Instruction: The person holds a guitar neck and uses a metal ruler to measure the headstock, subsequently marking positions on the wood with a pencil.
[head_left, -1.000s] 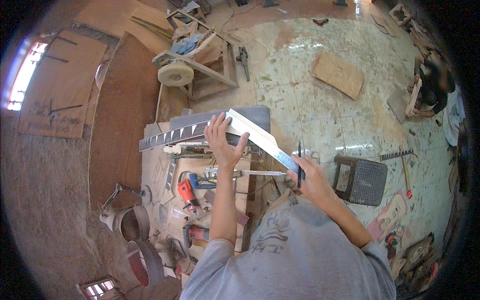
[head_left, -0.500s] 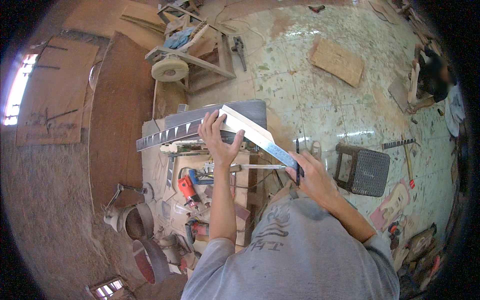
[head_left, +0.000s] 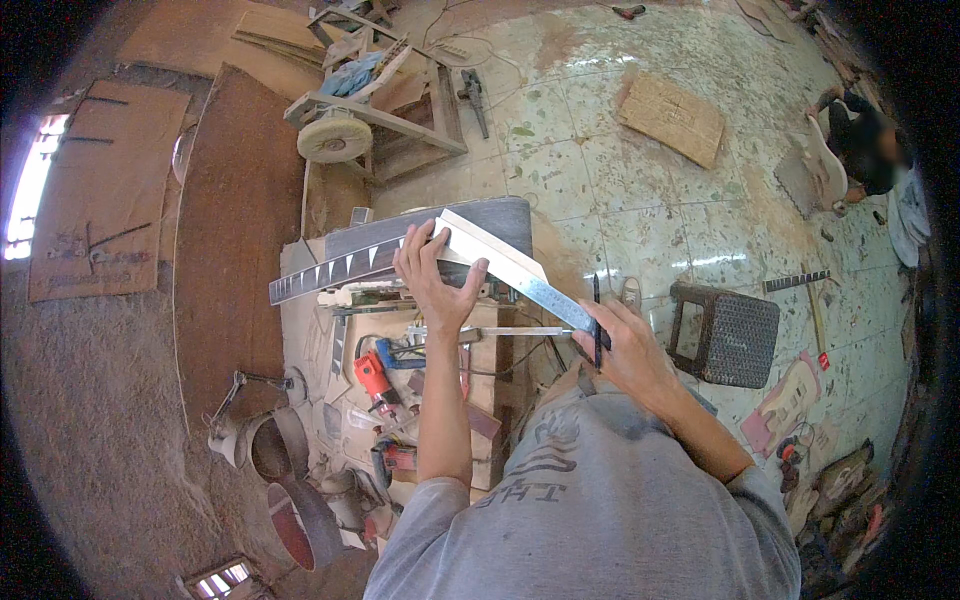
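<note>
A dark fretboard (head_left: pixel 335 270) with pale triangular inlays slants across a long dark grey slab (head_left: pixel 400 218) on the bench. Over its right end lies a metal square (head_left: pixel 545 298) with a pale stock (head_left: pixel 495 243). My left hand (head_left: pixel 438 290) holds the square's far end, fingertips on top and thumb spread along its near edge; the fretboard's end is hidden there. My right hand (head_left: pixel 625 350) is closed round a thin black pen-like stick (head_left: pixel 597 318), at the square's near end. Whether these fingers also grip the metal is unclear.
Power tools, one an orange-red one (head_left: pixel 372 378), lie on the cluttered bench left of me. A dark woven stool (head_left: pixel 730 335) stands right. A wheeled wooden frame (head_left: pixel 435 135), a board (head_left: pixel 672 118) and another fretboard (head_left: pixel 797 281) are on the tiled floor. A person (head_left: pixel 862 145) crouches far right.
My right hand and the black stick have shifted slightly; my left hand, the square and the fretboard stay nearly in place. The person at far right has moved the pale piece they hold.
</note>
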